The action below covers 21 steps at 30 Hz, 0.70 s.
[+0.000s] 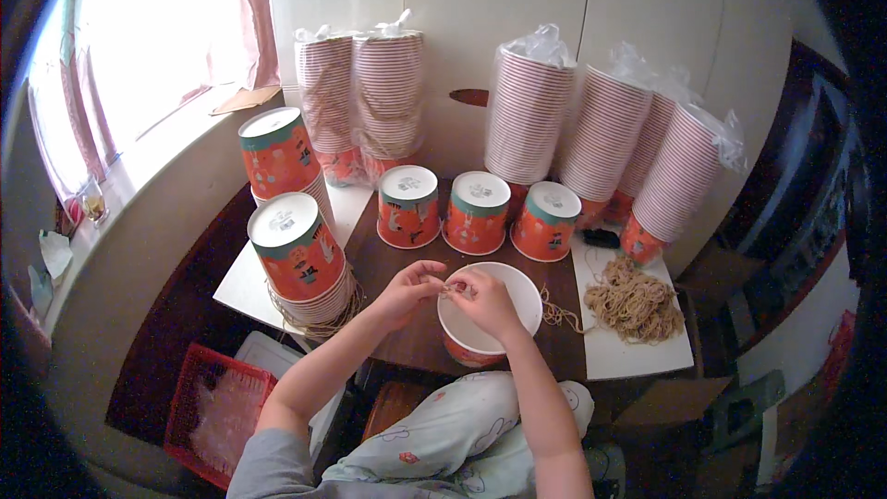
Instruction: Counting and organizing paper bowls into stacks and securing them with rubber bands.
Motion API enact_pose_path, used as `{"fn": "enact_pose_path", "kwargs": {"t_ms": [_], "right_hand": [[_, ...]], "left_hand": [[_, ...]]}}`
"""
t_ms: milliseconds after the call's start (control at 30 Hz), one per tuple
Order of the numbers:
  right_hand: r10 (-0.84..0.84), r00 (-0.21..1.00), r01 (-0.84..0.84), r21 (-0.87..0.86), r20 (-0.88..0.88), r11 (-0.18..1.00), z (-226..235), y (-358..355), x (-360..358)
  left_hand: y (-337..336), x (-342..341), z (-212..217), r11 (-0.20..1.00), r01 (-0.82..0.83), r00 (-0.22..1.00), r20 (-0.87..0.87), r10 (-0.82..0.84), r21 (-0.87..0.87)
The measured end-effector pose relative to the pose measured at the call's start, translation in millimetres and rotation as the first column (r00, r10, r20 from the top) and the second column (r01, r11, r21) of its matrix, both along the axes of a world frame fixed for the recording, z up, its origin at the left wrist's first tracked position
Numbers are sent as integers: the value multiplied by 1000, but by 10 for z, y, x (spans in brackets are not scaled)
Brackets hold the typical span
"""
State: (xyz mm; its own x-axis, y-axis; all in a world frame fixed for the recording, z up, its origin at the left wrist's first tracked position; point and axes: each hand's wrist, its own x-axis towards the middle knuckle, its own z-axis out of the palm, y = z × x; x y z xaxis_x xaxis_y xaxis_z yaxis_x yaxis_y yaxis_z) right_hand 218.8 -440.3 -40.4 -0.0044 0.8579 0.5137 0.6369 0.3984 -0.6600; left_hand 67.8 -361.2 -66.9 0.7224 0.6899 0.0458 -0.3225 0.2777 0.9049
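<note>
An upright paper bucket (511, 288) with a white inside and an orange outside stands on the brown table in front of me. Above its left side, my left hand (413, 293) and my right hand (482, 301) meet, their fingertips pinched around a thin bit of twine. The exact grip is too small to make out fully. Beyond the bucket's right side trails a loose length of twine (559, 310). A tangled heap of tan twine (637, 303) lies on a white board farther right.
Three upside-down orange buckets (479, 212) line up behind the open one. Stacks of upturned buckets (297, 254) stand at left, twine around the near one. Tall bagged bucket stacks (529, 115) line the wall. A red basket (217, 416) sits low at left.
</note>
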Motion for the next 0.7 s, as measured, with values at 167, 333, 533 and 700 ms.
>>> {"fn": "enact_pose_path", "kwargs": {"t_ms": [167, 333, 533, 700], "right_hand": [[-24, 1000, 24, 0, -8, 1000, -17, -3, -23], [-33, 999, 33, 4, -4, 999, -27, 4, -14], [-51, 997, 50, -12, -61, 999, -27, 9, -15], [-46, 996, 43, -44, -71, 998, -16, 6, -12]], "left_hand": [[3, -12, 6, 1000, 10, 1000, -1, -10, 19], [42, -11, -55, 998, -21, 996, -84, 26, 58], [38, -43, -47, 987, 45, 999, 4, -46, 156], [4, -24, 32, 959, -14, 993, -109, 46, 282]]}}
